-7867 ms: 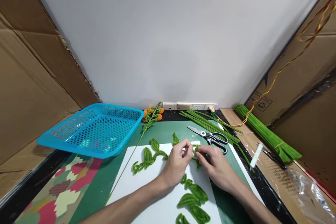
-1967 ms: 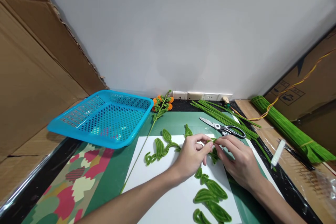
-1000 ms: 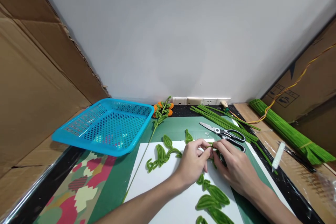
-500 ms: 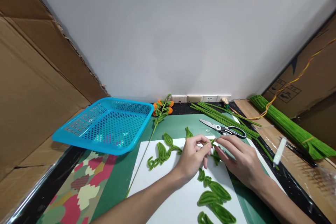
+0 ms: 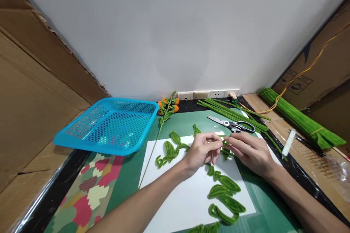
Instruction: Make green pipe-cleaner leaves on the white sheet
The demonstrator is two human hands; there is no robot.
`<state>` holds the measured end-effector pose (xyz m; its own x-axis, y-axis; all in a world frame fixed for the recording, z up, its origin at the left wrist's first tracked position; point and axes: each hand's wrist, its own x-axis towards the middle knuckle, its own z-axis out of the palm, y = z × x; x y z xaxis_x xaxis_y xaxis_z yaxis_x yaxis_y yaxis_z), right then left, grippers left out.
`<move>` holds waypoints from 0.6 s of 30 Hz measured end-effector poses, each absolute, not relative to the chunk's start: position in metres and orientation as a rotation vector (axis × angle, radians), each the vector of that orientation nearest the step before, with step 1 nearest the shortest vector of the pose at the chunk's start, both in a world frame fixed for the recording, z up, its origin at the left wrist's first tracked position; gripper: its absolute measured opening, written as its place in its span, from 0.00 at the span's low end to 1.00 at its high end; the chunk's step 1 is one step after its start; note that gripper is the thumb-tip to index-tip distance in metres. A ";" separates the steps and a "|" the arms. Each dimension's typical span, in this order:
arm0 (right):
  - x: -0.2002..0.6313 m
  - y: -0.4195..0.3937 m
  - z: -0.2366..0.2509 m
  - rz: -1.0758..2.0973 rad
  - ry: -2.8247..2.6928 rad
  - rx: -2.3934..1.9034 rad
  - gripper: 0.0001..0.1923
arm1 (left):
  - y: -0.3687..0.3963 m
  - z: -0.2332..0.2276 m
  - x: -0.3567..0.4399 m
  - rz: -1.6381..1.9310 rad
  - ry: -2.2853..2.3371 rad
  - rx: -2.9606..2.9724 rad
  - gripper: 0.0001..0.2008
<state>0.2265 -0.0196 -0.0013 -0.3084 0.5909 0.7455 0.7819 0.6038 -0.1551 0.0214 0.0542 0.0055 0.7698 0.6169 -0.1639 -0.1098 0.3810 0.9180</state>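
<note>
Over the top of a white sheet (image 5: 175,204), my left hand (image 5: 205,149) pinches a short piece of green pipe cleaner (image 5: 224,142) between thumb and fingers. Facing it, my right hand (image 5: 250,151) has its fingertips closed on the same piece; most of it is hidden by the fingers. Under the hands lies a green fuzzy leaf shape, partly covered. More pipe-cleaner leaves (image 5: 228,184) are on the sheet to the lower right, and a curled leaf cluster (image 5: 170,151) lies to the left. Scissors (image 5: 232,124) rest just beyond my right hand.
A blue plastic basket (image 5: 109,149) stands at the left. Beside it lies a long stem with orange flowers (image 5: 168,111). Loose green pipe cleaners (image 5: 232,113) are behind the scissors, with a thick bundle (image 5: 300,120) at the right near a white tube (image 5: 289,143). Cardboard (image 5: 41,54) flanks the left.
The camera view has shifted slightly, showing more of the sheet's near edge. My right fingertips have closed in on the pipe cleaner, while my left hand keeps its pinch.
</note>
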 end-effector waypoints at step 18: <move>0.222 -0.019 -0.004 -0.303 -1.993 -1.028 0.14 | 0.055 0.009 0.019 0.473 0.512 1.137 0.18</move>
<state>0.2217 -0.0185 -0.0039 -0.2998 0.5520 0.7781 0.7583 0.6327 -0.1567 0.0192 0.0549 0.0085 0.7913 0.5948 -0.1419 -0.0941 0.3477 0.9329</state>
